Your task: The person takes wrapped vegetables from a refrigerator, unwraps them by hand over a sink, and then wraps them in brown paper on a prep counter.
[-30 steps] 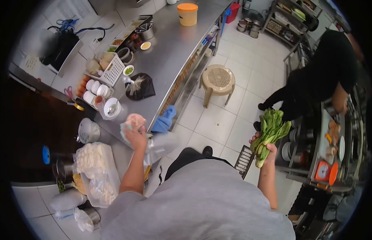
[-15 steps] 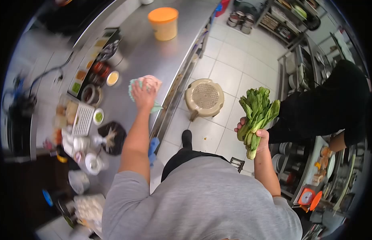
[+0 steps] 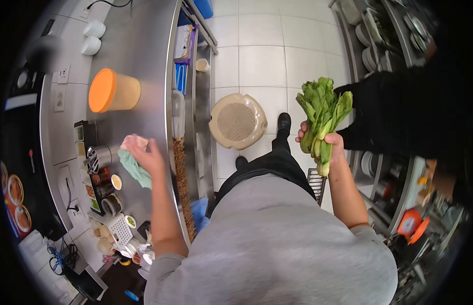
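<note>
My left hand (image 3: 147, 155) rests on a pink and green cloth (image 3: 135, 168) over the steel counter (image 3: 140, 30), its fingers curled round the pink part. The cloth's green end hangs toward my wrist. A tub with an orange lid (image 3: 114, 91) stands on the counter beyond that hand. Off to the right, my right hand (image 3: 335, 147) grips a bunch of leafy greens (image 3: 323, 117) by the stalks, above the floor. The leaves point away from me.
A beige stool (image 3: 238, 121) stands on the tiled floor beside the counter. Sauce jars (image 3: 102, 183), a white basket (image 3: 119, 230) and stacked white bowls (image 3: 91, 44) line the wall side. At right are shelves and a person in dark clothes (image 3: 394, 112), close to the greens.
The view has moved along the counter. My left hand has carried the cloth from the near end, past the jars, toward the orange-lidded tub. My right hand keeps hold of the greens.
</note>
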### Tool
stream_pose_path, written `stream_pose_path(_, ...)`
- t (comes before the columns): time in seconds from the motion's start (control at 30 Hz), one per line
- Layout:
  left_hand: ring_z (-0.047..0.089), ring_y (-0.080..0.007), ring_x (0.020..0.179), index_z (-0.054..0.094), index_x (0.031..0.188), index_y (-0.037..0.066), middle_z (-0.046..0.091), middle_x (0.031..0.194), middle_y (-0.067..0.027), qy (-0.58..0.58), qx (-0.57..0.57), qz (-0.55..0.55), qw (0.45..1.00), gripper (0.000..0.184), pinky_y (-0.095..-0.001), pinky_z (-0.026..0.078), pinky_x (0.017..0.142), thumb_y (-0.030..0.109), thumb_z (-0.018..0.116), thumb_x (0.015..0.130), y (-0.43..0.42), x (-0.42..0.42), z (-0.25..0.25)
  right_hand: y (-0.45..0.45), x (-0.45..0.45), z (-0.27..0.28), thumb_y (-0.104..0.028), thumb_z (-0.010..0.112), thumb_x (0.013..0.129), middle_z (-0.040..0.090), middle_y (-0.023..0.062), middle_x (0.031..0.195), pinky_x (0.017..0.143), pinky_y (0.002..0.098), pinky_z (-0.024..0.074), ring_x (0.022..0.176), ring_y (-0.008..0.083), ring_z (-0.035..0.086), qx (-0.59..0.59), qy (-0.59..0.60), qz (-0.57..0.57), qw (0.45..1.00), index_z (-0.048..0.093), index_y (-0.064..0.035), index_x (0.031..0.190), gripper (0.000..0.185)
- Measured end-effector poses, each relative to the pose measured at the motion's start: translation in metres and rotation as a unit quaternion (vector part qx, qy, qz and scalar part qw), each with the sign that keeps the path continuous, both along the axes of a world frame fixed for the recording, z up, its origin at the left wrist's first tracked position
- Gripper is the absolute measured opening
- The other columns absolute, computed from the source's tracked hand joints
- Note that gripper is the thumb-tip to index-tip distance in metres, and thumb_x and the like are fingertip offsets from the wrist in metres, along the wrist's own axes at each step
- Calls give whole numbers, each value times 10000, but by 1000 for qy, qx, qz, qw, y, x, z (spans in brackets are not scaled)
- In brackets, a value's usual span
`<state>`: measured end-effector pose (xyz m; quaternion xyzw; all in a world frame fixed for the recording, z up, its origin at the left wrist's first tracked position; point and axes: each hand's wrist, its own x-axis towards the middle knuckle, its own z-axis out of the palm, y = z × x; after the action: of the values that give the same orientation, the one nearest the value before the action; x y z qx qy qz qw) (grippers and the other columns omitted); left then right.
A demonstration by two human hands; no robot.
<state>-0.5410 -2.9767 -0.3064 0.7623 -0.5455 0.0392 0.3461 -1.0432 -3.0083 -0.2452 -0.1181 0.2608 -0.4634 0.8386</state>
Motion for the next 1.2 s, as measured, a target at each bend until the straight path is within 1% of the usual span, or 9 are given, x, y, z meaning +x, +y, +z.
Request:
stream_pose_path(0.17, 217, -445, 1384, 395, 1363, 3, 279, 1480, -244, -16, 89, -19, 996, 602, -537, 191, 1124, 140, 640, 831, -31, -119, -12, -111, -46, -25, -170, 736, 595, 596, 171, 1055, 937, 415, 473, 975, 304, 600, 47, -12, 91, 995, 528, 50, 1197, 674)
stream_pose_path(0.47, 353, -403, 1315, 420, 1345, 6, 367, 1417, -234, 33, 265, -39, 963, 566, -448, 298, 1094, 49, 620, 817, -80, -150, -50, -231, -78, -46, -206, 744, 550, 590, 166, 1008, 909, 411, 474, 940, 294, 598, 80, 22, 173, 981, 531, 40, 1187, 716)
stream_pose_path(0.6, 349, -389, 1326, 442, 1340, 46, 376, 1415, -223, 76, 339, -54, 936, 529, -462, 306, 1093, 108, 618, 845, -143, -147, -101, -269, -66, -43, -206, 749, 560, 598, 171, 1019, 891, 402, 492, 932, 306, 610, 61, -2, 180, 982, 555, 55, 1149, 673)
stream_pose_path(0.7, 350, -380, 1330, 456, 1343, 73, 363, 1444, -198, -32, 394, -99, 913, 563, -433, 310, 1098, 225, 665, 843, -217, -131, -148, -298, -61, -47, -226, 771, 537, 623, 189, 982, 820, 390, 511, 917, 329, 627, 61, 29, 201, 977, 567, 63, 1133, 693)
stream_pose_path(0.83, 332, -360, 1352, 456, 1348, 79, 339, 1472, -180, -16, 399, 119, 909, 613, -443, 324, 1088, 306, 680, 825, -322, -78, -208, -346, -56, -52, -232, 792, 505, 635, 205, 990, 804, 403, 520, 916, 350, 640, 84, 81, 235, 965, 562, 66, 1148, 745)
stream_pose_path(0.87, 330, -363, 1352, 407, 1389, 82, 326, 1478, -193, -2, 422, 185, 888, 682, -437, 327, 1088, 342, 681, 822, -345, -66, -214, -353, -56, -59, -229, 786, 509, 634, 202, 997, 814, 410, 512, 931, 353, 633, 90, 89, 241, 962, 556, 67, 1156, 748)
stream_pose_path(0.9, 296, -374, 1372, 382, 1409, 85, 309, 1486, -209, 215, 432, 202, 852, 703, -472, 315, 1087, 392, 656, 839, -373, -45, -202, -369, -53, -55, -222, 775, 516, 630, 202, 1012, 828, 407, 504, 949, 357, 624, 103, 103, 253, 957, 552, 65, 1165, 743)
stream_pose_path(0.93, 180, -415, 1415, 266, 1472, 75, 199, 1526, -244, 340, 520, 244, 745, 823, -536, 244, 1117, 506, 595, 853, -391, -15, -226, -383, -48, -57, -208, 764, 517, 626, 201, 1025, 846, 422, 498, 957, 360, 619, 112, 105, 249, 956, 554, 62, 1164, 732)
stream_pose_path(1.2, 222, -392, 1394, 310, 1448, 87, 249, 1504, -217, 453, 464, 166, 742, 746, -529, 245, 1115, 468, 588, 871, -443, -36, -285, -492, 25, -60, -161, 755, 573, 609, 188, 1057, 937, 454, 461, 999, 342, 598, 201, 85, 265, 939, 520, 30, 1222, 717)
